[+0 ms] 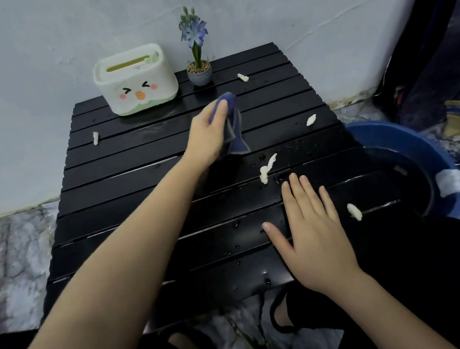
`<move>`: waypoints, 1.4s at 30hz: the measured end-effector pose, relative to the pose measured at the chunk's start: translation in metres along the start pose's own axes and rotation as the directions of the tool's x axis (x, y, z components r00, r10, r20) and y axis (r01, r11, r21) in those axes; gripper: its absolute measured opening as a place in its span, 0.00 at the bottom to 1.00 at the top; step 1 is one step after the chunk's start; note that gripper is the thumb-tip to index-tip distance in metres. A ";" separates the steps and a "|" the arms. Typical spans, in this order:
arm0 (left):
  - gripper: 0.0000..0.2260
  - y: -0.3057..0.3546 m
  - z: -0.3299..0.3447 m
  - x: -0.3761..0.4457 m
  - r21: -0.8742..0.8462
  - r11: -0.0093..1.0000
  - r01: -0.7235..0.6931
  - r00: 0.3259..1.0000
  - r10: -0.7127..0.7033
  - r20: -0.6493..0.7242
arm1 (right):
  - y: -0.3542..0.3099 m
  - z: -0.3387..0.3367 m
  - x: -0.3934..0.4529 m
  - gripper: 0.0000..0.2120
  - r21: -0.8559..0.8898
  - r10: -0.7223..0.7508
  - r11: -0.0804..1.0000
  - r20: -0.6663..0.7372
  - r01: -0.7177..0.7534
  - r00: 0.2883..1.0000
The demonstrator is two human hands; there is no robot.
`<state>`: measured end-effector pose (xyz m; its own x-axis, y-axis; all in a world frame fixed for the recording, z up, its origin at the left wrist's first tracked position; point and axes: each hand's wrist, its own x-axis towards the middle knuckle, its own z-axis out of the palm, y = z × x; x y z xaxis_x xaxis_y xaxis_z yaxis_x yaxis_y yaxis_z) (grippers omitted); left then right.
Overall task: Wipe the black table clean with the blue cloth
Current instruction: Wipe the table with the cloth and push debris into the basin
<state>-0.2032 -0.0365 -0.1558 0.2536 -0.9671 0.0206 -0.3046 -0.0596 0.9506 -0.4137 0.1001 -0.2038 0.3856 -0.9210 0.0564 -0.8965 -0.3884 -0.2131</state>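
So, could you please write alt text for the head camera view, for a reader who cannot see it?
A person's left hand grips a crumpled blue cloth above a wet black slatted table, while the right hand rests flat on it. Small white scraps lie scattered on the slats; a white tissue box and a small potted flower stand at the back.

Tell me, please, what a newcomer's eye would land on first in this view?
Probably the left hand gripping the blue cloth over the middle of the black slatted table. Next come the white scraps scattered across the wet slats, and the duck-faced tissue box at the back beside a small potted flower.
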 end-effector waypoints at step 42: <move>0.21 0.002 0.023 -0.052 0.209 0.956 -0.204 0.968 0.166 0.187 | -0.002 -0.001 -0.006 0.42 0.009 0.092 0.996 -0.019 -0.092 0.996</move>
<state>-0.2384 0.0078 -0.1619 0.0232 -0.9925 0.1200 -0.5347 0.0891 0.8403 -0.4138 0.1062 -0.2029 0.2970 -0.9533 0.0555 -0.9262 -0.3017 -0.2261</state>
